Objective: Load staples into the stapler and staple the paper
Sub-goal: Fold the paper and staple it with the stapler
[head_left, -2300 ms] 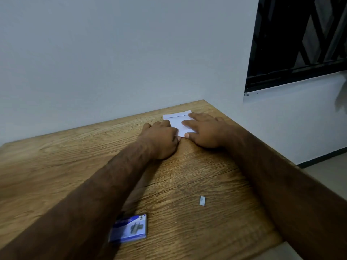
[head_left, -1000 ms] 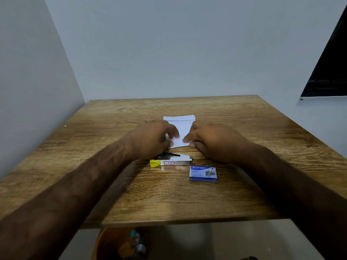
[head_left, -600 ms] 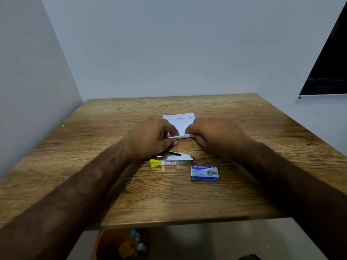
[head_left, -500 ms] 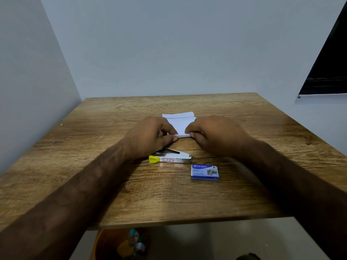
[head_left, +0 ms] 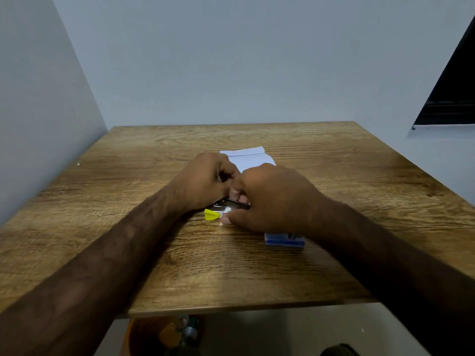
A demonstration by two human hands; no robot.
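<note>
Left hand (head_left: 205, 179): curled into a loose fist just behind the stapler, fingers bent inward toward the right hand; whether closed on anything, cannot tell, since the right hand covers the meeting point
Right hand (head_left: 272, 199): lying over the right part of the stapler, thumb (head_left: 226, 221) low along its near side, one fingertip (head_left: 235, 194) pressed on its top edge, closed around the body
Stapler (head_left: 226, 208): on the table between the two hands, lengthwise left to right, silver metal with a dark upper strip; only the left portion visible
Yellow tip (head_left: 211, 215): at the stapler's left end, pointing left, clear of both hands
Paper (head_left: 250, 160): white, folded, flat on the table just beyond the hands, near edge hidden behind them
Staple box (head_left: 284, 241): small, blue, on the table just right of the stapler, partly under the right wrist
Table (head_left: 359, 176): wooden, grain running left to right, set into a corner of pale walls
Under the table: orange container (head_left: 159, 335) with blurred items inside, contents not readable
Window (head_left: 452, 93): dark frame at the right edge
</note>
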